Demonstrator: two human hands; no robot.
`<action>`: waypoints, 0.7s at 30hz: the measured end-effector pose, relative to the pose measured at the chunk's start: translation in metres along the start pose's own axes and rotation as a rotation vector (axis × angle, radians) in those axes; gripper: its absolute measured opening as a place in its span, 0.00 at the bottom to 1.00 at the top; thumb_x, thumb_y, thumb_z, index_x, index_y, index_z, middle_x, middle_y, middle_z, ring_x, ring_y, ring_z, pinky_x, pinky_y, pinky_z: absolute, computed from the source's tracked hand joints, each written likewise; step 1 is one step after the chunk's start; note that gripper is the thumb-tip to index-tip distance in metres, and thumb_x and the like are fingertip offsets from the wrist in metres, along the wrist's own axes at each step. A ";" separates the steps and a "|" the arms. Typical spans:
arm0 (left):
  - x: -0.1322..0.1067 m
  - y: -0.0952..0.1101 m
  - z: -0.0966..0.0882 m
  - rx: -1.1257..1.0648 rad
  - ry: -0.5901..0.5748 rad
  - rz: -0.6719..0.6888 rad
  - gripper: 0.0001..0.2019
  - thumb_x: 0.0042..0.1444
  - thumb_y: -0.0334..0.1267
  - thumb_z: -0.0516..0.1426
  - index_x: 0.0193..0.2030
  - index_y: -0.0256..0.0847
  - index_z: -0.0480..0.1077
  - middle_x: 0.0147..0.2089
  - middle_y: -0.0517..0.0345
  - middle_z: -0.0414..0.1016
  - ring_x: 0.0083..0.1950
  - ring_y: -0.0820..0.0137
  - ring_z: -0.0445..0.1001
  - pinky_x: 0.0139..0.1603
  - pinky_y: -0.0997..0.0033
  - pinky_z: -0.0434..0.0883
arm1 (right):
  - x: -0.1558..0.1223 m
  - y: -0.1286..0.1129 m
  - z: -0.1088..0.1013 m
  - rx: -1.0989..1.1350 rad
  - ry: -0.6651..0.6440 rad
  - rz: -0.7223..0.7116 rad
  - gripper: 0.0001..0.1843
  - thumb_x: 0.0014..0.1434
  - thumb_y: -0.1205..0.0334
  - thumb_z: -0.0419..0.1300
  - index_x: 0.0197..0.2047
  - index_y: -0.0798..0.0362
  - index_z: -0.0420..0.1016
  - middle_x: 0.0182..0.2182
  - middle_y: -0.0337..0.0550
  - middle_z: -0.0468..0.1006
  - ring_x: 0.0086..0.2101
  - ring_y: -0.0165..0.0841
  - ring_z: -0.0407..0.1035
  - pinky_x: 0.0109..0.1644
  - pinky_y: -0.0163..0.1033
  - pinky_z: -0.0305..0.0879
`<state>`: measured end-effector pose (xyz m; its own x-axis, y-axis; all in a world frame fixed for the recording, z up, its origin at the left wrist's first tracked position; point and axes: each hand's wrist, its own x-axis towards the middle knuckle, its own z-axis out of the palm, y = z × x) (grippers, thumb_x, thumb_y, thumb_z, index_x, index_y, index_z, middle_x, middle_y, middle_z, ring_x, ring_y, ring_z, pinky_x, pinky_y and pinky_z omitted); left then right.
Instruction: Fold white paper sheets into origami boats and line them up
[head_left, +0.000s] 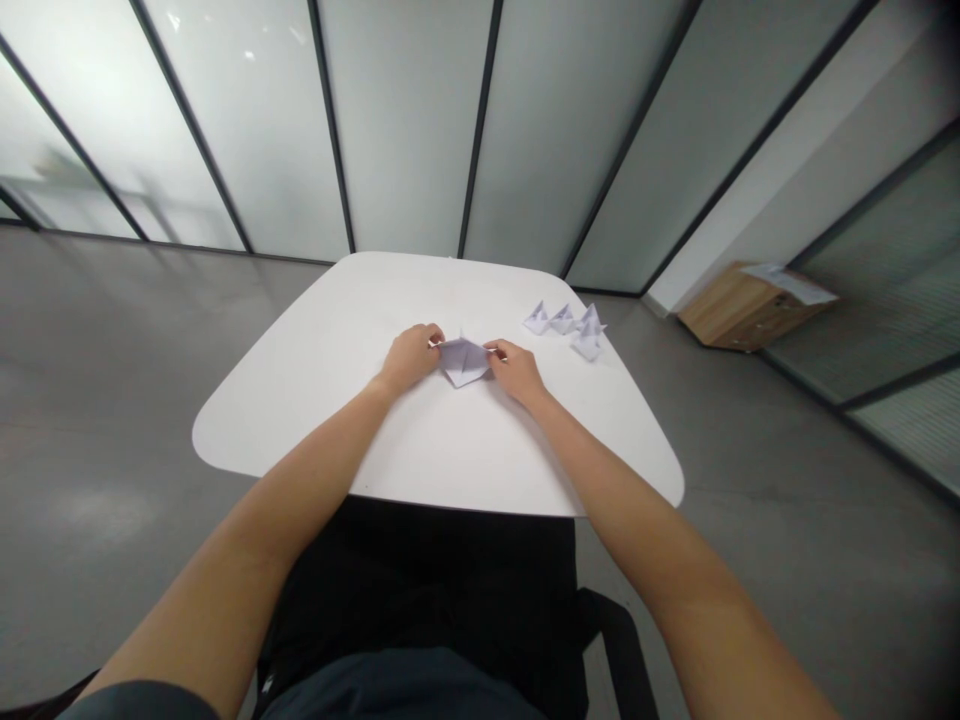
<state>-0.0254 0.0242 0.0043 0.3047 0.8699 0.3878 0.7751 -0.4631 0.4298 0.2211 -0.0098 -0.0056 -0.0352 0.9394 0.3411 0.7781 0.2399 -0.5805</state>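
Note:
A pale lavender sheet of paper folded into a pointed boat shape [463, 362] sits on the white table [300, 410], its lower tip toward me. My left hand [410, 360] pinches its left end, and my right hand [514, 372] pinches its right end. My fingers hide the very ends of the paper. Beyond my right hand stand several finished paper boats [564, 322] of the same pale paper, one of them lying a little nearer [587, 344] than the others.
The rounded white tabletop ends just beyond the paper boats on the right. A wooden cabinet [750, 308] with white papers on top stands on the grey floor [97, 400] at the right. Frosted glass walls [405, 130] run behind the table.

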 end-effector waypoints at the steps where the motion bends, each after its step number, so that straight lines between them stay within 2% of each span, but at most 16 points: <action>1: 0.000 -0.001 0.001 -0.007 0.012 0.023 0.14 0.59 0.29 0.58 0.50 0.44 0.78 0.52 0.50 0.83 0.51 0.61 0.80 0.54 0.63 0.74 | 0.000 0.000 0.000 0.001 -0.010 0.004 0.17 0.67 0.63 0.58 0.53 0.49 0.85 0.40 0.42 0.87 0.40 0.37 0.78 0.52 0.41 0.72; 4: 0.002 -0.005 0.003 -0.016 0.005 0.087 0.15 0.54 0.27 0.58 0.47 0.43 0.77 0.49 0.50 0.82 0.49 0.60 0.79 0.52 0.63 0.74 | 0.001 0.001 0.000 -0.015 -0.053 -0.006 0.20 0.64 0.67 0.59 0.55 0.49 0.86 0.46 0.44 0.88 0.45 0.38 0.80 0.59 0.43 0.71; 9: 0.004 -0.007 0.005 -0.014 -0.122 0.185 0.13 0.53 0.27 0.56 0.42 0.43 0.78 0.43 0.53 0.82 0.46 0.61 0.78 0.50 0.63 0.74 | 0.004 0.003 -0.002 -0.083 -0.113 -0.045 0.21 0.63 0.71 0.58 0.53 0.49 0.87 0.54 0.46 0.85 0.56 0.39 0.77 0.67 0.44 0.67; 14: 0.006 -0.010 0.003 0.034 -0.226 0.240 0.16 0.56 0.28 0.56 0.47 0.42 0.82 0.48 0.52 0.83 0.49 0.61 0.80 0.55 0.63 0.75 | 0.003 0.003 -0.003 -0.195 -0.146 -0.024 0.20 0.64 0.69 0.59 0.54 0.49 0.88 0.53 0.50 0.82 0.54 0.40 0.75 0.66 0.44 0.67; 17: 0.007 -0.011 0.002 0.053 -0.257 0.241 0.20 0.56 0.26 0.55 0.49 0.42 0.83 0.51 0.52 0.84 0.50 0.63 0.81 0.57 0.65 0.75 | 0.002 0.001 -0.004 -0.228 -0.190 -0.028 0.21 0.64 0.69 0.59 0.55 0.48 0.88 0.53 0.48 0.83 0.54 0.40 0.75 0.65 0.44 0.67; 21: 0.006 -0.009 -0.003 0.047 -0.267 0.220 0.18 0.59 0.28 0.54 0.47 0.44 0.84 0.51 0.54 0.86 0.52 0.63 0.82 0.59 0.65 0.74 | 0.004 0.000 -0.006 -0.220 -0.235 -0.037 0.23 0.68 0.70 0.54 0.55 0.45 0.88 0.55 0.43 0.84 0.56 0.39 0.75 0.65 0.43 0.66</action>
<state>-0.0324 0.0330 0.0056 0.5964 0.7669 0.2372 0.6976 -0.6413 0.3194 0.2242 -0.0079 0.0002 -0.1901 0.9679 0.1644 0.8895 0.2407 -0.3883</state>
